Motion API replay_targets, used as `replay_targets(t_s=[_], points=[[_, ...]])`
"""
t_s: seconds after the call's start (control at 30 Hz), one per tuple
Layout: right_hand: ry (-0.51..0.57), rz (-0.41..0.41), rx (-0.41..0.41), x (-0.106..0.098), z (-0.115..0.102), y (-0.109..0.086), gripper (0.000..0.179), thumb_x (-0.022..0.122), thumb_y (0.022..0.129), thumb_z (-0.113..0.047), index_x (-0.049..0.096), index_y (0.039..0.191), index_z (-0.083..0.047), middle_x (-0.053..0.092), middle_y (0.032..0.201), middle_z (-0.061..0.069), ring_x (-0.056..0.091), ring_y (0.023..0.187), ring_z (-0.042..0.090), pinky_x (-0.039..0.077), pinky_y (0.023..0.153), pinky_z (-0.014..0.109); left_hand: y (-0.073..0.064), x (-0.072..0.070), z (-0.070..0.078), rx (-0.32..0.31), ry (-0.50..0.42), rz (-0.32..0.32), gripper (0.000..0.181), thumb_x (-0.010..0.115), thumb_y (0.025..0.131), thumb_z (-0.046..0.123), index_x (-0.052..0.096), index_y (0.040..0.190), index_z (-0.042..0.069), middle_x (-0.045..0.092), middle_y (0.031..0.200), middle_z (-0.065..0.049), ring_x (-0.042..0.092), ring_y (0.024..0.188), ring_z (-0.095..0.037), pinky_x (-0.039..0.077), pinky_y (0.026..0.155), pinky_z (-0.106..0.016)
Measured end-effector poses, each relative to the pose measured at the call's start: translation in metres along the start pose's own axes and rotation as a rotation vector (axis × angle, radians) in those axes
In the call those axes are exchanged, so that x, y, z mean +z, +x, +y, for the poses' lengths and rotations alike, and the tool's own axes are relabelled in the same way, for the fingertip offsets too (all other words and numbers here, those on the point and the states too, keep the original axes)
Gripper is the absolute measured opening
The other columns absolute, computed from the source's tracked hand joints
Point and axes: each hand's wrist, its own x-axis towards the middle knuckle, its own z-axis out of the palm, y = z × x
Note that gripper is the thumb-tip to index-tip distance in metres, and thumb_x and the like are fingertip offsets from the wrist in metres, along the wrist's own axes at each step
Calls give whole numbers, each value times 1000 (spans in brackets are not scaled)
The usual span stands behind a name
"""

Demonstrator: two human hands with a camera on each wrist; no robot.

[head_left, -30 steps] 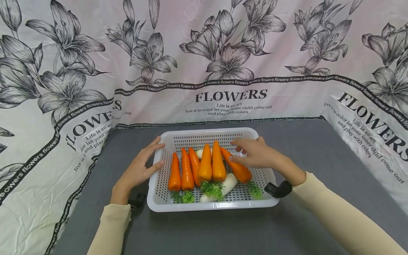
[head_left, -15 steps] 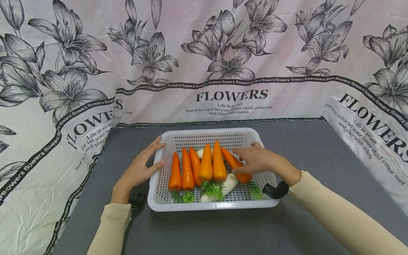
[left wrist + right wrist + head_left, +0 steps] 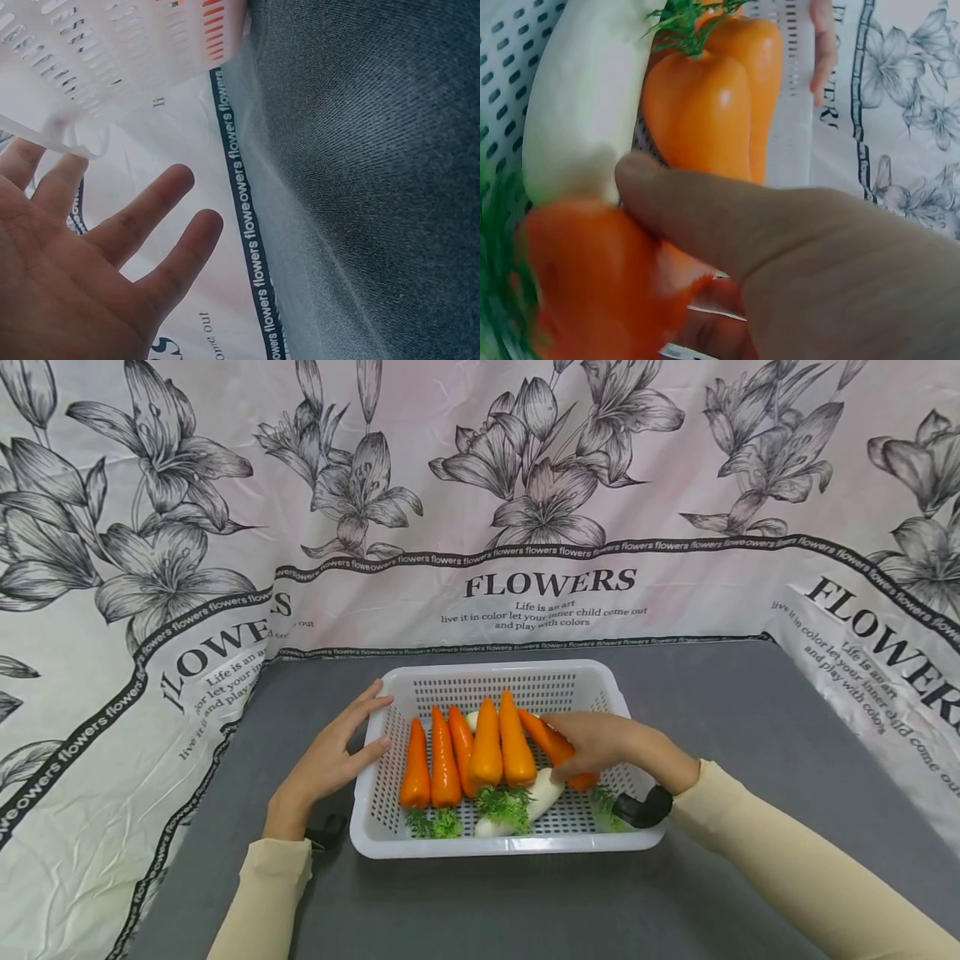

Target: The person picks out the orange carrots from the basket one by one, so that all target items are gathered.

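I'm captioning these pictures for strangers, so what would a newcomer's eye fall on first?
Probably the bright orange carrots, lined up in the white basket at the middle of the head view. Next come the right hand, gripping the rightmost carrot, and the left hand at the basket's left rim. Behind them hangs a pale, flower-printed cloth.

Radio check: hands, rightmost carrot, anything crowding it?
Left hand spread at left side of basket. Right hand grips rightmost carrot. White radish close beside it.

backdrop cloth [image 3: 457,522] — white, black-printed flowers [image 3: 547,510], FLOWERS lettering [image 3: 551,582] | tabletop [image 3: 480,910] — dark grey
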Motion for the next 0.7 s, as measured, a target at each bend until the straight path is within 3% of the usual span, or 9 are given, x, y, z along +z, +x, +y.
replay_targets(t_s=[0.3, 0.7], points=[[32, 90, -45, 3, 3, -1, 77, 79, 87, -25, 43, 152, -4, 63, 136, 15, 62, 112, 26, 50, 103, 52, 0, 1, -1, 1, -9, 2, 63, 64, 97, 37, 41, 155, 29, 18, 172, 3, 24, 156, -38, 29, 114, -72], [146, 86, -42, 0, 4, -2, 75, 76, 90, -23, 41, 156, -15, 65, 134, 15, 64, 111, 28, 56, 92, 47, 0, 1, -1, 0, -12, 5, 63, 64, 97, 37, 41, 155, 31, 17, 172, 4, 25, 155, -38, 30, 113, -72]])
